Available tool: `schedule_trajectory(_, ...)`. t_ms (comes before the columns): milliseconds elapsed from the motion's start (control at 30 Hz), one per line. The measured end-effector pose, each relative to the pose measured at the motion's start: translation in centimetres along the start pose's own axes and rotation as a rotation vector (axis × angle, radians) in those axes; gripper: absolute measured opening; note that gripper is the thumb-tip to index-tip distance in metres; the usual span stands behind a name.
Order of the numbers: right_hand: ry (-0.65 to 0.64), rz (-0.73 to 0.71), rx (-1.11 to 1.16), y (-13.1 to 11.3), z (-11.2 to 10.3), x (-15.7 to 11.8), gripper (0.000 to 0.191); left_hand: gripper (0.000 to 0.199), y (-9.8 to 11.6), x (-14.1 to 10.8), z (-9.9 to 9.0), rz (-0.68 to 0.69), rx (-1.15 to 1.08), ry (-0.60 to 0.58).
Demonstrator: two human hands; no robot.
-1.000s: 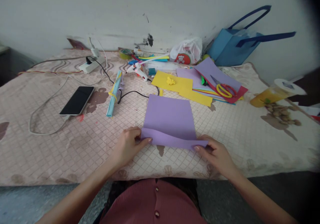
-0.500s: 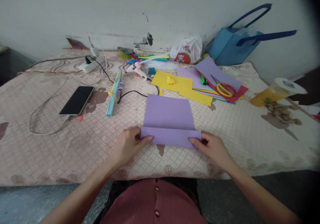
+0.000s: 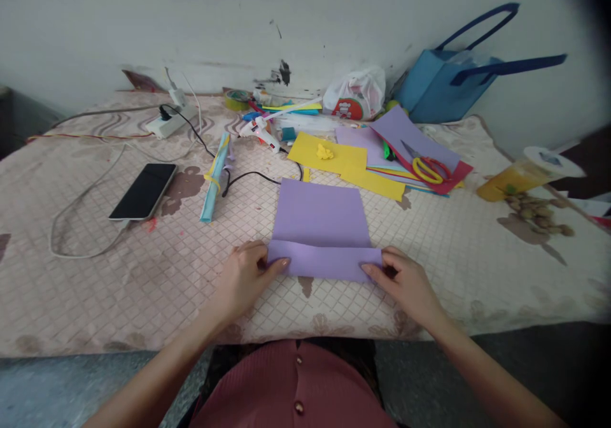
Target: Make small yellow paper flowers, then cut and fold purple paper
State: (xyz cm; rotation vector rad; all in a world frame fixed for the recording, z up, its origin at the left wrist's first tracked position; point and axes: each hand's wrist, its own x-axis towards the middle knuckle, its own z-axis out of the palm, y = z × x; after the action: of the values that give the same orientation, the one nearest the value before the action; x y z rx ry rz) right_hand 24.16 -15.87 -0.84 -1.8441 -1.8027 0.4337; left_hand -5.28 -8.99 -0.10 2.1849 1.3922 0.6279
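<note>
– where do we have the purple sheet (image 3: 321,214)?
– near the middle of the desk's (image 3: 157,300) front edge, its near part folded up into a strip over the rest.
– and our fingers?
– closed on it at both ends of that strip: our left hand (image 3: 245,278) grips the left end, our right hand (image 3: 405,281) the right, thumbs on top.
– what lies around it for us?
– beyond its far edge we see yellow paper (image 3: 372,183), and farther toward the right edge, scissors (image 3: 428,170) on a stack of coloured sheets. to the left we have a light blue paper roll (image 3: 214,183), then a phone (image 3: 144,192) lying flat.
– and toward the back edge?
– a white glue gun (image 3: 262,133) behind our sheet, and a blue bag (image 3: 439,87) by the back right corner.
</note>
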Motion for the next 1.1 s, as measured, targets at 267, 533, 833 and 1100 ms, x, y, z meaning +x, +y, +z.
schedule_trajectory(267,-0.130,-0.192,0.218,0.8,-1.3,-1.3,0.007,0.006,-1.1,-1.0,-0.8,0.086,-0.253,-0.081)
schedule_trajectory(533,0.071,-0.620,0.002,1.0,-0.1,-3.0,0.043,0.020,-1.7,-1.8,-1.5,-0.009,-0.501,-0.018)
schedule_trajectory(833,0.008,-0.709,-0.082,-1.0,1.1,-3.6,0.047,0.035,-1.9,-1.3,-3.0,-0.466,-0.834,-0.150)
schedule_trajectory(1100,-0.008,-0.703,-0.086,-1.2,0.9,-3.0,0.051,0.044,-2.7,0.4,-3.9,-0.327,-0.814,-0.351)
